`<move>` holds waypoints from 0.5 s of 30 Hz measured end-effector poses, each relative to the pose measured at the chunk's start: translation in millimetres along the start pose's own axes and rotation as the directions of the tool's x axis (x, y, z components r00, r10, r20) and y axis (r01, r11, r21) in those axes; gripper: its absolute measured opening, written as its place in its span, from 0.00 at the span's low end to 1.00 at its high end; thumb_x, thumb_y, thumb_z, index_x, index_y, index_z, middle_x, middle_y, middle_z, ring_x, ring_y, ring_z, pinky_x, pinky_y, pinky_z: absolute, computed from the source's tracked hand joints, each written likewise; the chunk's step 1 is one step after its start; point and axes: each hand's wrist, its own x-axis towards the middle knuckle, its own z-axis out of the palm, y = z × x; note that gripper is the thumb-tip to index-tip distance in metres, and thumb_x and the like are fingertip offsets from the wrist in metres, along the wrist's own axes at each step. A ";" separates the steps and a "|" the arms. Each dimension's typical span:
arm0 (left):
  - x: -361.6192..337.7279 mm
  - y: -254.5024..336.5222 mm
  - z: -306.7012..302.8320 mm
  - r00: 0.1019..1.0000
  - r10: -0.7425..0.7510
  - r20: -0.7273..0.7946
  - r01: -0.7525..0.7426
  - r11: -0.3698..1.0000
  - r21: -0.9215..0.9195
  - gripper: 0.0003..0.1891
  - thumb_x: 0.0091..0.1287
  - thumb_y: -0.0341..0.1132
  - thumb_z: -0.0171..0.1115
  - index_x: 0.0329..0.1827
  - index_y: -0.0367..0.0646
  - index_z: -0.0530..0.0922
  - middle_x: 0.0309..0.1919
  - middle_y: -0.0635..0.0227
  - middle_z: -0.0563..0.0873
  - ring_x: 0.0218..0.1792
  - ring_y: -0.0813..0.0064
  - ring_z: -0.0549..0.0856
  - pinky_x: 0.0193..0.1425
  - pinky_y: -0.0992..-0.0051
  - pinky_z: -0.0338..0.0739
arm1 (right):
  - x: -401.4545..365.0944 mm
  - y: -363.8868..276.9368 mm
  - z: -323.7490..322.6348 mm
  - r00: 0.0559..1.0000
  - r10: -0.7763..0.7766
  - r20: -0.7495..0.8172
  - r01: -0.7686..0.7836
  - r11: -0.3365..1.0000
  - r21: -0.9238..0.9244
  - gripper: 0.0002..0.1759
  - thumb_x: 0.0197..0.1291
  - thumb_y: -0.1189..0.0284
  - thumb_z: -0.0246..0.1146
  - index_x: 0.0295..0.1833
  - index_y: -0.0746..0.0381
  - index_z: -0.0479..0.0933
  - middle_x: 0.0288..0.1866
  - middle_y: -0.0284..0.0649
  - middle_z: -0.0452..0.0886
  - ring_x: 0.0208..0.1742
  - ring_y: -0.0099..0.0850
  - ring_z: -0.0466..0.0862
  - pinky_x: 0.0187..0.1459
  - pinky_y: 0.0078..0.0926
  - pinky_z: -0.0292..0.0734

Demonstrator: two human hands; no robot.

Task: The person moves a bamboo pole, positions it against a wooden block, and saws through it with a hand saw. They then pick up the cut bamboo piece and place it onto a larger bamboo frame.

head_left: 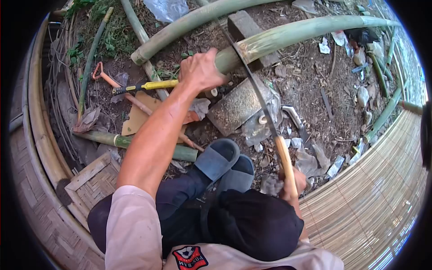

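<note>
A long green bamboo pole [306, 36] runs across the upper middle, resting over a grey block [245, 24]. My left hand [202, 72] is wrapped round its near end, close to the cut line. A narrow saw blade [260, 92] lies across the bamboo just right of that hand. My right hand [292, 184], lower right, is closed on the saw's pale wooden handle [285, 157]; part of the hand is hidden behind the handle. Below the bamboo, a block [238, 108] is strewn with pale sawdust. Whether the blade has cut in cannot be made out.
A second bamboo pole [180, 31] lies behind. Left of my arm are a yellow-and-black tool handle [146, 86], an orange-handled tool [110, 80] and a bamboo piece [148, 144]. A silver-handled tool [294, 118] lies on the littered ground. A slatted mat [373, 175] borders the right.
</note>
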 end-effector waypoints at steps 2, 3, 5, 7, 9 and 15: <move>-1.3 -4.7 1.5 0.999 -0.023 0.040 0.024 1.000 -0.012 0.40 0.46 0.48 0.74 0.65 0.42 0.79 0.47 0.43 0.91 0.50 0.45 0.91 0.61 0.53 0.83 | -4.4 -12.1 -17.9 0.998 -0.006 0.058 -0.004 0.985 0.171 0.20 0.58 0.64 0.58 0.34 0.73 0.85 0.24 0.46 0.85 0.21 0.36 0.85 0.29 0.29 0.82; -4.2 -3.8 6.1 1.000 0.005 0.012 -0.005 1.000 -0.008 0.40 0.46 0.48 0.74 0.65 0.41 0.79 0.47 0.43 0.91 0.50 0.45 0.91 0.61 0.53 0.83 | 22.1 -22.2 -1.9 0.998 -0.051 0.044 0.050 0.998 0.025 0.19 0.57 0.63 0.59 0.31 0.70 0.83 0.24 0.45 0.84 0.22 0.36 0.85 0.28 0.29 0.81; -1.8 -1.6 8.3 0.999 0.012 -0.048 -0.011 1.000 0.018 0.39 0.46 0.50 0.75 0.63 0.41 0.79 0.47 0.44 0.91 0.50 0.45 0.91 0.61 0.54 0.83 | 95.7 -17.8 62.3 0.952 -0.298 -0.076 0.294 0.954 -0.059 0.10 0.56 0.72 0.63 0.26 0.65 0.77 0.19 0.44 0.76 0.17 0.37 0.77 0.22 0.36 0.71; 3.2 -4.8 0.2 0.998 0.008 -0.068 -0.004 0.999 0.050 0.38 0.46 0.49 0.76 0.63 0.42 0.80 0.47 0.43 0.91 0.49 0.44 0.90 0.61 0.54 0.83 | 152.3 -34.8 97.2 0.991 -0.133 -0.026 0.135 0.978 0.157 0.16 0.60 0.71 0.67 0.24 0.63 0.71 0.19 0.44 0.71 0.15 0.39 0.70 0.22 0.37 0.65; 1.1 -3.2 -7.3 0.994 0.043 -0.101 -0.042 0.999 0.015 0.35 0.47 0.50 0.75 0.61 0.45 0.81 0.46 0.43 0.91 0.48 0.43 0.90 0.59 0.53 0.83 | 145.7 -38.3 84.6 0.999 -0.025 0.037 0.020 0.991 0.130 0.17 0.70 0.68 0.62 0.27 0.63 0.72 0.19 0.37 0.71 0.17 0.33 0.70 0.23 0.32 0.62; 10.9 -14.2 -4.6 0.994 0.070 -0.079 -0.066 0.997 0.050 0.33 0.50 0.48 0.73 0.59 0.40 0.80 0.43 0.44 0.91 0.45 0.46 0.91 0.53 0.54 0.84 | 11.0 -27.5 -7.5 0.997 -0.075 0.000 0.074 0.983 0.169 0.16 0.56 0.67 0.60 0.34 0.73 0.83 0.24 0.46 0.84 0.21 0.36 0.84 0.28 0.28 0.80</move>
